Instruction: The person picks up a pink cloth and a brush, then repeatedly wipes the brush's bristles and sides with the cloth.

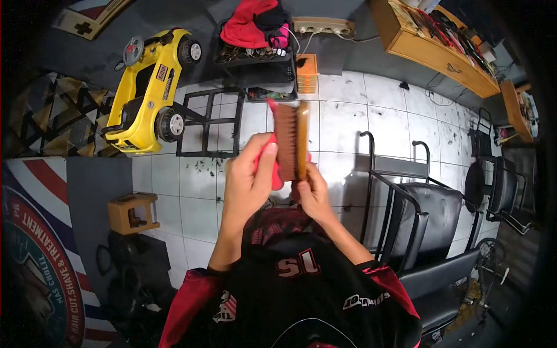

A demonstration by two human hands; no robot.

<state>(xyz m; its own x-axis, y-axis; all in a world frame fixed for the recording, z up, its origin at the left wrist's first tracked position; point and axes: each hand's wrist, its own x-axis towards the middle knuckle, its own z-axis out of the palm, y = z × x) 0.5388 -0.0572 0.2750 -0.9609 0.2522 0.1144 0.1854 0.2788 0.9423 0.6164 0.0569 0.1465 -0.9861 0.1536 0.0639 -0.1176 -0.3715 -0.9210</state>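
Note:
My left hand is closed around a pinkish-red object, its thumb lying along the near side. A narrow tip of it sticks up above the fingers; I cannot tell what kind of object it is. My right hand grips the lower end of a wooden brush, held upright in front of my chest. Its brown bristles face left and meet the red object. Both hands are in the air over the tiled floor.
A yellow toy car stands at upper left beside a black metal frame. Black padded chairs are on the right. A wooden drawer unit and a black crate line the wall. Dark clippings dot the tiles.

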